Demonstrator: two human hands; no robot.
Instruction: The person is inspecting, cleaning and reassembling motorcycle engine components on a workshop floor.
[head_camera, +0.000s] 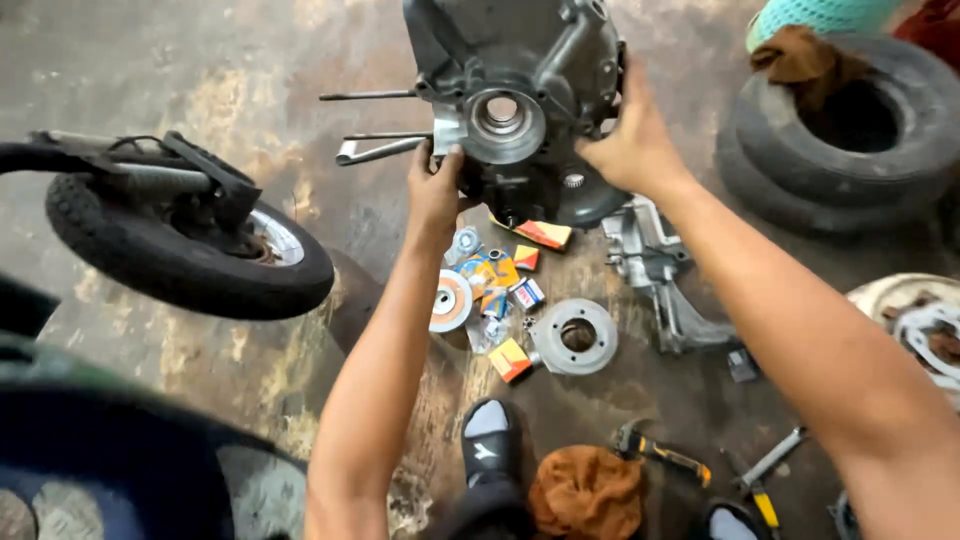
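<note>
Holding the engine casing aloft, our left hand and right hand have fingers clamped on its edges. We judge a slip likely — greasy metal — dropping it onto the small boxes below the casing.

Left hand and right hand grip a grey engine casing above scattered parts

We are in a repair workshop: old tires lie right of our hands, tools and metal parts below them.
</note>
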